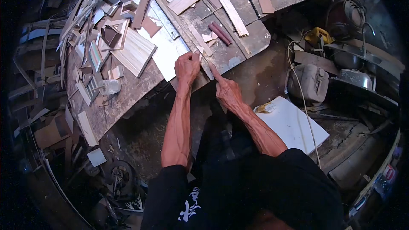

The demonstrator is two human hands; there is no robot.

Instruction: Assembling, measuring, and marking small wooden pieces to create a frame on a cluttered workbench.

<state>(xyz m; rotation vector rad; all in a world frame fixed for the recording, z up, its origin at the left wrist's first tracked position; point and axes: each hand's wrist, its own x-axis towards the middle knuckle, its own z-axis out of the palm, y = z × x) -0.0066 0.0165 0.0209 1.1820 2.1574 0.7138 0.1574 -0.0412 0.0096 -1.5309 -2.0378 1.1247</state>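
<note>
My left hand (186,68) is closed at the near edge of the workbench, its thumb and fingertips pinched by a small pale wood piece (200,49). To its right, my right hand (230,93) has the index finger stretched out and the other fingers curled. That fingertip rests at or just above the near end of a long narrow wood strip (205,66), which runs away from me between the hands. Beyond the fingertips lie a dark red cylinder pair (220,33) and a few pale offcuts (209,37). Whatever the curled fingers of my right hand cover is hidden.
Wood scraps and a striped board (134,53) crowd the workbench (140,91) on the left, with a clear plastic cup (110,87). A white panel (294,123) lies low at right, crossed by a cable (304,106). Beside it stand a grey jerrycan (309,83) and metal sink (355,77).
</note>
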